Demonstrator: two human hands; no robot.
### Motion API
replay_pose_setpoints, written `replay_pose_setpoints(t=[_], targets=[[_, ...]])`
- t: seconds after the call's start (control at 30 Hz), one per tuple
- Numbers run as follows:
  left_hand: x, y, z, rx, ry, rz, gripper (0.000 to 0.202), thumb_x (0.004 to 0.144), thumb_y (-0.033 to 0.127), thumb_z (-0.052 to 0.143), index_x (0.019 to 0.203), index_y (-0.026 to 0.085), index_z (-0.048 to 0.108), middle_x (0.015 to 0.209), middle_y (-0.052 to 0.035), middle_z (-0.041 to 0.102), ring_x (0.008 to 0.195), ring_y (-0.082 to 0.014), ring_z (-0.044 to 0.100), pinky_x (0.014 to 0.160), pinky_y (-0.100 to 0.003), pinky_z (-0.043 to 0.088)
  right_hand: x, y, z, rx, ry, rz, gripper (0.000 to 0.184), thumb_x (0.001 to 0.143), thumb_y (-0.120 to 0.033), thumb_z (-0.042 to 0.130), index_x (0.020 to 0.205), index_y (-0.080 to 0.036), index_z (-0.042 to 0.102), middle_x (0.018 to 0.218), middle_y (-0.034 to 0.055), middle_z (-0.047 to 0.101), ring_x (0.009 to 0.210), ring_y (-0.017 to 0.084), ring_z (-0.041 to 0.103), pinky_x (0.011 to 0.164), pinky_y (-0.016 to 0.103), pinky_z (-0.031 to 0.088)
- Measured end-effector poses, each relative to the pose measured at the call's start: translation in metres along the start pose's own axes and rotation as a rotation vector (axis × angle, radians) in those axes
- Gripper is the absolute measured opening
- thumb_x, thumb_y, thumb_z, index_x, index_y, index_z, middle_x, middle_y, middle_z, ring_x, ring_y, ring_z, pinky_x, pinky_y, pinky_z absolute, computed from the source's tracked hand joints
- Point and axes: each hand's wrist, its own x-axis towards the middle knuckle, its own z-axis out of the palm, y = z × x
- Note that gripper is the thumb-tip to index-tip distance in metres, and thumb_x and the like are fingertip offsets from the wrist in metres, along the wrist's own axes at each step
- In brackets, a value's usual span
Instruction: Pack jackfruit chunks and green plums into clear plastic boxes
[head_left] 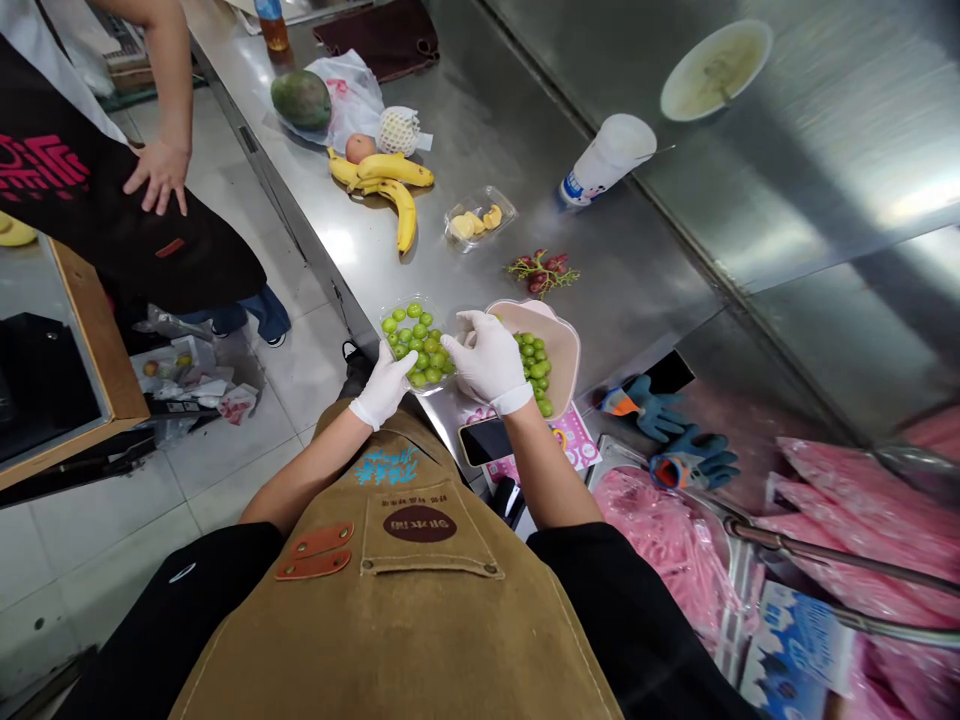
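Note:
My left hand (386, 388), in a white glove, grips the near edge of a clear plastic box (385, 310), thumb over the rim. Green grapes (424, 345) fill much of that box. My right hand (489, 360), also gloved in white, is between the box and a pale pink basin (566, 345), partly over the basin's left side. Its fingers are curled, and whatever they may hold is hidden. More green grapes (534, 362) lie in the basin.
Beyond are red grapes (546, 272), a small box of cut fruit (477, 222), bananas (394, 180), a mango (301, 100) and a white cup (611, 155). A phone (484, 441) and blue work gloves (694, 458) lie near the basin. A person (161, 170) stands at left.

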Motion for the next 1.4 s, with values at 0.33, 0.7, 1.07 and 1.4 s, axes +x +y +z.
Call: replay_pose_setpoints(t=[0.33,0.7,1.07,1.4], targets=[[-0.003,0.005,-0.005,-0.033,-0.006,0.021,0.094,0.085,0.015,0.087,0.165,0.04,0.044,0.166,-0.0063,0.062,0.156,-0.0297,0.058,0.131,-0.055,0.046,0.005,0.021,0.013,0.389,-0.288,-0.034,0.055,0.099,-0.041,0.074,0.15,-0.022,0.065,0.142,0.0116,0.077,0.128,0.03,0.074,0.118,0.052,0.057],[-0.013,0.02,-0.007,0.002,0.001,0.068,0.096,0.088,0.014,0.086,0.166,0.043,0.041,0.168,-0.0035,0.061,0.159,-0.027,0.054,0.134,-0.051,0.043,0.008,0.02,0.034,0.803,-0.381,-0.013,0.073,0.08,-0.05,0.09,0.14,-0.025,0.057,0.146,0.0103,0.072,0.135,0.03,0.07,0.117,0.051,0.06],[-0.013,0.021,-0.009,0.026,0.03,0.085,0.09,0.087,0.013,0.085,0.163,0.041,0.044,0.164,-0.005,0.064,0.156,-0.0284,0.058,0.131,-0.053,0.047,0.017,0.008,0.044,0.724,-0.286,0.074,0.057,0.078,-0.061,0.086,0.115,-0.024,0.061,0.105,0.0021,0.076,0.097,0.024,0.074,0.096,0.047,0.066],[-0.013,0.033,-0.017,0.024,0.052,0.108,0.1,0.086,0.014,0.086,0.168,0.044,0.038,0.168,-0.0032,0.06,0.157,-0.0286,0.057,0.13,-0.05,0.048,0.023,0.0,0.043,0.826,-0.44,-0.035,0.075,0.071,-0.055,0.096,0.13,-0.023,0.064,0.12,0.0082,0.079,0.111,0.03,0.076,0.108,0.054,0.063]])
